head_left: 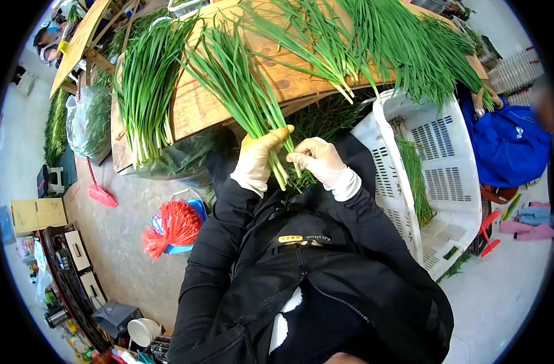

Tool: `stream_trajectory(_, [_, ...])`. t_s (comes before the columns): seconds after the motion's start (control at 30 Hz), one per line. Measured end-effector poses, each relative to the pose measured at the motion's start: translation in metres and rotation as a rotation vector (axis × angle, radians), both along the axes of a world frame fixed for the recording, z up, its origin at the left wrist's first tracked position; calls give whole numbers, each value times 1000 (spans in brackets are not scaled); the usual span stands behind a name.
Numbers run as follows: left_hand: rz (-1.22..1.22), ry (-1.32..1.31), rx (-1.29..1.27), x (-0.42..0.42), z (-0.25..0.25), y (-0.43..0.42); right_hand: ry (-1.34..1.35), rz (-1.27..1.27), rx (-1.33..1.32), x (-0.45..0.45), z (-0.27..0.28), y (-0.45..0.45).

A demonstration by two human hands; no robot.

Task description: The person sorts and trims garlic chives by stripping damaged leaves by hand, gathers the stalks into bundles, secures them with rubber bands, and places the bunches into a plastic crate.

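Observation:
My left hand, in a pale glove, is closed around a bunch of long green stalks near their pale lower ends. The leafy part of the bunch lies over the wooden table. Just right of the stalk ends, my right hand, gloved too, is closed with thumb and fingers pinched at one or more stalks of that bunch. A thick pile of stalks hangs over the table edge at the left. Looser stalks lie on the table beyond my hands.
White perforated crate with greens inside, right of my knees. A person in blue handles stalks at the far right. Red strips stand in a blue bucket at the left, near a pink broom head and a plastic bag.

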State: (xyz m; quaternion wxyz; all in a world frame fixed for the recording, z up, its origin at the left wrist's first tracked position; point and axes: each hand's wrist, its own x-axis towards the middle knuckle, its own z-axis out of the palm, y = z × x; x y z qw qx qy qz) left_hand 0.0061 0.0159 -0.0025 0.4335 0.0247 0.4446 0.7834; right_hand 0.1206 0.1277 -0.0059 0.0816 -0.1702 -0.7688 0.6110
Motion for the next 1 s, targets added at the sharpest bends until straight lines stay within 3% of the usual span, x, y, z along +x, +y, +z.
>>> stream_trajectory(0.03, [-8, 24, -45, -1, -2, 0, -2, 4, -2, 1, 0, 2])
stream_trajectory(0.1, [8, 24, -49, -1, -6, 2, 85, 95, 405, 3, 2, 6])
stream_trajectory(0.13, [19, 24, -52, -1, -6, 3, 83, 94, 403, 4, -2, 7])
stream_trajectory(0.2, [16, 21, -52, -2, -7, 3, 117, 78, 191, 6, -10, 7])
stream_trajectory(0.33, [-14, -12, -35, -4, -8, 3, 164, -50, 25, 9, -2, 3])
stream_trajectory(0.4, [-11, -24, -18, -4, -9, 5, 65, -11, -463, 10, 6, 2])
stream_trajectory(0.53, [2, 6, -27, -1, -6, 7, 44, -117, -377, 8, -7, -1])
stream_trajectory(0.8, [-18, 65, -72, 3, -11, 6, -32, -18, -274, 5, -6, 7])
stream_trajectory(0.87, [-9, 52, -72, 3, -13, 7, -15, 26, -8, 6, -9, 9])
stream_trajectory(0.97, [13, 6, -58, 2, -8, 7, 54, 210, 113, 20, 23, 12])
stream_trajectory(1.0, [21, -29, -42, 1, -6, 8, -5, 291, -174, 29, 37, 12])
